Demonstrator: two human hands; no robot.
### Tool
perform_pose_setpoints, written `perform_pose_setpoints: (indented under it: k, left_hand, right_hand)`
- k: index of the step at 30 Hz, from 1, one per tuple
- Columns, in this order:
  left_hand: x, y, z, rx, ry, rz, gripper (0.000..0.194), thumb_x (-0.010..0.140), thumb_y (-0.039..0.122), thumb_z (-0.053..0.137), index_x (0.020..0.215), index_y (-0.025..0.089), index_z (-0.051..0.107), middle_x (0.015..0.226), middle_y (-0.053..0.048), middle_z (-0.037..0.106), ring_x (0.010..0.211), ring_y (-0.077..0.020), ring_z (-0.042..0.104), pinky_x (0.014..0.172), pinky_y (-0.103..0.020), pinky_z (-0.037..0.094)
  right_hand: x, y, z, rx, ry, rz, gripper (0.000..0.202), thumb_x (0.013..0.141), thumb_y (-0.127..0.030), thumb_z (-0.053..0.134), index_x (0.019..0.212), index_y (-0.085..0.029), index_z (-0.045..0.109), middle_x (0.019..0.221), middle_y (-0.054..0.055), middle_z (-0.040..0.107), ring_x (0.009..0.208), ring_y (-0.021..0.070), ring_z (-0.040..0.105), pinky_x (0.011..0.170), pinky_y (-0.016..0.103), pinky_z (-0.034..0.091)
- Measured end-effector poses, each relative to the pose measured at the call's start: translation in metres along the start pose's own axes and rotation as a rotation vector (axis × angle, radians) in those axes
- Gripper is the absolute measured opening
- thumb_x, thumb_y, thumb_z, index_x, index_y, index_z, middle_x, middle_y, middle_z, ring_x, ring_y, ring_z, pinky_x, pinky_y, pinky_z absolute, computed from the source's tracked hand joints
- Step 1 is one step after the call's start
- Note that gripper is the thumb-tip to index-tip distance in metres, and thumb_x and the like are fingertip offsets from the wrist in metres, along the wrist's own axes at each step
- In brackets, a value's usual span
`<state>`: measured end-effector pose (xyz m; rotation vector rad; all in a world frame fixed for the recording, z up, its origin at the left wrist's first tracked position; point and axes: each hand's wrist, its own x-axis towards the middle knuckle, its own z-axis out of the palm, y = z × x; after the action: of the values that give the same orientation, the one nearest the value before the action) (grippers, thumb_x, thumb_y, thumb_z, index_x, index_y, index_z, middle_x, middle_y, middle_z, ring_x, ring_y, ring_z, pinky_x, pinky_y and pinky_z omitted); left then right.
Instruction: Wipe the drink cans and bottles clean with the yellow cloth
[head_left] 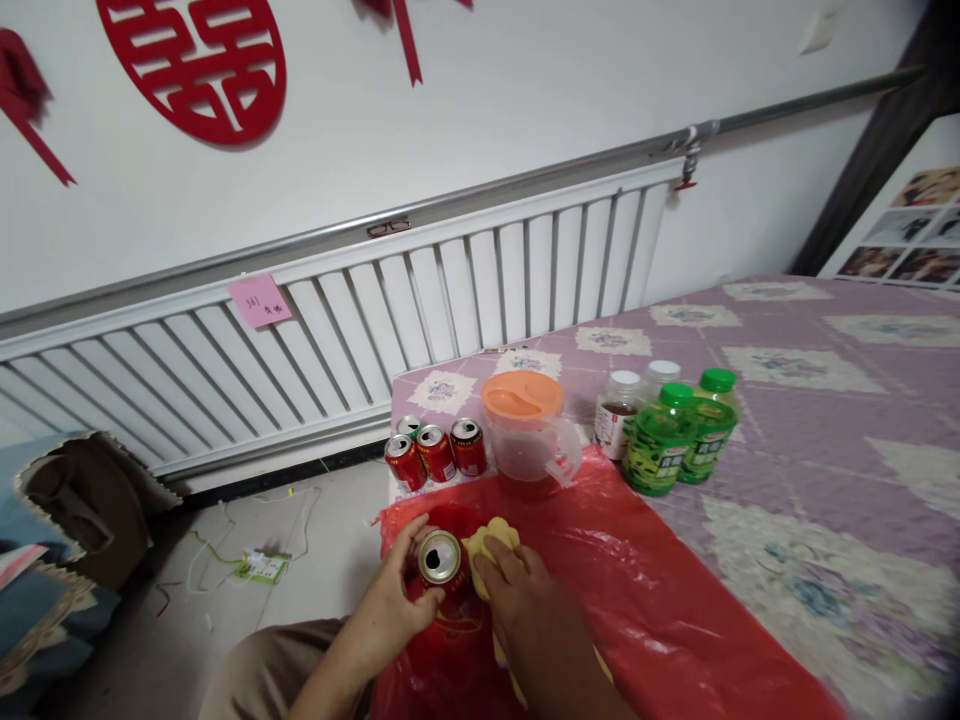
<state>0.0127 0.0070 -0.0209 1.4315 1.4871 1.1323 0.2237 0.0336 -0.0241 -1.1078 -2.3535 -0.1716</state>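
Observation:
My left hand [401, 595] is wrapped round an opened drink can [440, 560] with a gold rim, its top facing up. Under the can lies red plastic sheeting [592, 550], with a darker red area beneath it whose form I cannot make out. Just to the right, my right hand [521, 600] presses its fingers on a yellow sponge-like piece [491, 545] beside the can. More yellow material shows below that hand, partly hidden by the forearm.
Several opened cans [433, 453] stand at the table's left corner. A clear pitcher [525, 430] with an orange lid is behind the sheeting. Green-capped bottles [660, 445] and white-capped jars [615, 415] stand to its right. A radiator [450, 290] lines the wall.

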Motion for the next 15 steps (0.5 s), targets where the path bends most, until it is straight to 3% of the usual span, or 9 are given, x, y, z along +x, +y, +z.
perform_pose_setpoints:
  k: [10,15]
  left_hand:
    - [0.0,-0.007,0.0,-0.009,0.006,0.013,0.082,0.068,0.013,0.065,0.146,0.017,0.04,0.147,-0.016,0.056,0.141,-0.0313,0.05,0.124,-0.05,0.033]
    - [0.0,-0.005,-0.001,-0.005,-0.007,0.016,0.083,0.068,0.013,0.067,0.146,0.019,0.041,0.144,-0.014,0.058,0.138,-0.0313,0.053,0.124,-0.05,0.034]
  right_hand:
    - [-0.011,-0.005,-0.008,0.012,-0.028,-0.01,0.051,0.073,0.0,0.067,0.12,-0.022,0.067,0.119,0.005,0.073,0.105,0.0274,0.065,0.088,0.039,0.054]
    - [-0.017,-0.004,-0.011,0.065,-0.1,-0.067,0.046,0.074,-0.001,0.065,0.113,-0.025,0.067,0.116,0.004,0.072,0.094,0.023,0.065,0.08,0.034,0.053]
